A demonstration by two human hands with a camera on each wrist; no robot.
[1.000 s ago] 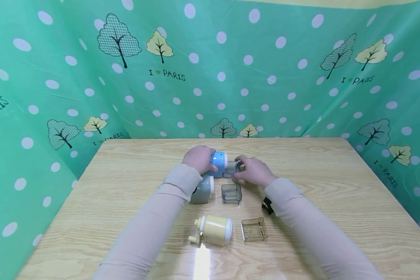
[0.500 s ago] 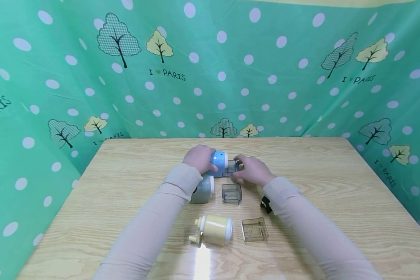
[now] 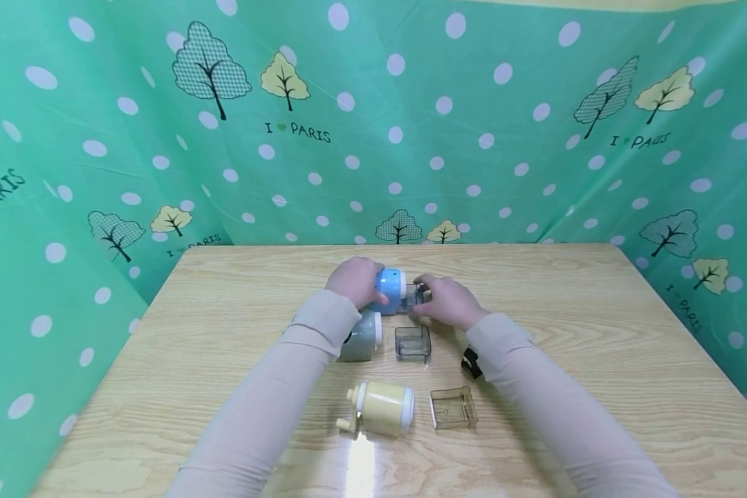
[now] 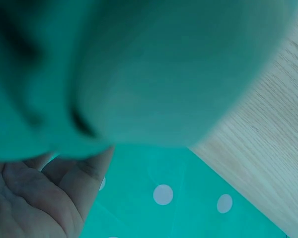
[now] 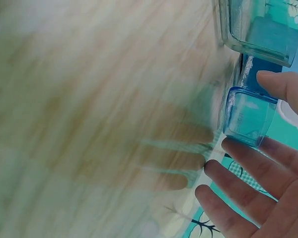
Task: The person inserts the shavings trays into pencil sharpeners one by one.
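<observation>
At the far middle of the table, my left hand (image 3: 353, 282) grips a blue pencil sharpener (image 3: 389, 290) lying on its side, white end facing right. Across from it, my right hand (image 3: 449, 302) pinches a clear shavings drawer (image 5: 249, 116) between thumb and fingers. That drawer meets the sharpener's lower right side; how far in it sits I cannot tell. Nearer, under my left wrist, lies a grey pencil sharpener (image 3: 360, 339), with a second clear drawer (image 3: 413, 343) apart to its right. In the left wrist view, a large blurred shape hides most of the left hand (image 4: 35, 203).
A cream pencil sharpener (image 3: 382, 409) with a crank lies at the front middle. To its right is an amber-tinted drawer (image 3: 452, 408). A small black object (image 3: 471, 363) shows partly beside my right sleeve. Green dotted cloth (image 3: 373, 124) hangs behind the wooden table.
My right hand has shifted slightly left with the clear drawer, closer to the blue sharpener. My left hand keeps its grip in nearly the same place.
</observation>
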